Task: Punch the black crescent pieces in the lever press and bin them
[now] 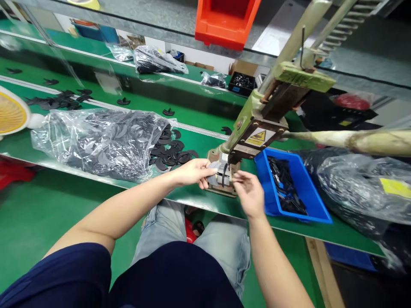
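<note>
Dark blue sleeves and pale jeans fill the bottom of the view, and both bare forearms reach up to a small metal fixture (222,176) at the foot of a green hand press (257,124); the left hand (194,172) has its fingers together, pinched on a pale grey piece at the fixture's left side, while the right hand (249,192) hovers just beside the fixture's right side with fingers loosely curled, and whether it pinches anything cannot be told; a thin black curved part (224,173) stands in the fixture between the two hands; the press carries a yellow triangular warning label (257,137) whose small writing cannot be read, and a long pale lever (353,140) runs off to the right; left of the hands, a crinkled clear plastic bag (99,141) spills flat, black, crescent-shaped pieces (171,152) onto the green bench (64,205); to the right, a blue plastic bin (305,205) holds more black parts, with a dark bag bearing a yellow tag (396,187) beyond it; an orange bin (224,21) sits on the shelf above.
</note>
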Demonstrator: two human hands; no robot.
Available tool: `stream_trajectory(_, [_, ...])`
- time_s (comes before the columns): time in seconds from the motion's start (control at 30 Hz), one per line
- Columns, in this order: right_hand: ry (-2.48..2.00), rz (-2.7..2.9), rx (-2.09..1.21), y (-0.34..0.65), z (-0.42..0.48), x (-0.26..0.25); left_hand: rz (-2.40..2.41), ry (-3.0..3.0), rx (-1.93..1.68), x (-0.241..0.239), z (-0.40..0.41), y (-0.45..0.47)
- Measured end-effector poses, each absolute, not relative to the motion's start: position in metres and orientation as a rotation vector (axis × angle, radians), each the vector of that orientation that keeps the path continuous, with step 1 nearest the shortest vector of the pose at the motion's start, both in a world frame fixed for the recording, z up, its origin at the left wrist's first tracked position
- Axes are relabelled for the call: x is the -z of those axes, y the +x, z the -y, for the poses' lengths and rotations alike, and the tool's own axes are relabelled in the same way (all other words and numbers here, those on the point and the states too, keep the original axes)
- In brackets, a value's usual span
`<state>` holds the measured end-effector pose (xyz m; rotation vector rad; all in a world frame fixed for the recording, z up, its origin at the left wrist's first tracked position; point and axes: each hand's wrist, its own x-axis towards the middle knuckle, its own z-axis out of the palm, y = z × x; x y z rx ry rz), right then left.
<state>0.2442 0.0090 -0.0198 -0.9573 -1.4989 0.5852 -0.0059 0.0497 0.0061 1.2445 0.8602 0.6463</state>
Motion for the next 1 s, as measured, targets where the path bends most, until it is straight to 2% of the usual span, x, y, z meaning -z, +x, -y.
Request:
stream_trajectory(0.13, [-1.04,1.483,-0.764,0.213,0.007,0.055,-0.82,1.288,-0.629,-0.01,-0.025,0.007])
stream_trajectory(0.4, [-1.086,1.459,-0.758,0.214,0.023,0.055,-0.843,1.341,-0.532,-0.014,-0.018,0.02])
stream_trajectory(0.63, [-1.11,1.639,-0.627,0.231,0.029,0.056,-0.873,1.412,-0.448,-0.017,-0.025,0.023])
stream_trajectory(0.73, [-1.113,1.741,-0.531,0.239,0.03,0.049,-0.944,1.502,-0.54,-0.013,-0.024,0.021])
stream_trajectory(0.87, [-1.079,1.836,-0.424,0.243,0.033,0.043,-0.993,1.73,-0.901,-0.011,-0.017,0.02])
stream_trajectory(1.0, [-1.043,1.88,-0.353,0.243,0.036,0.041,-0.959,1.881,-0.941,-0.006,-0.012,0.024])
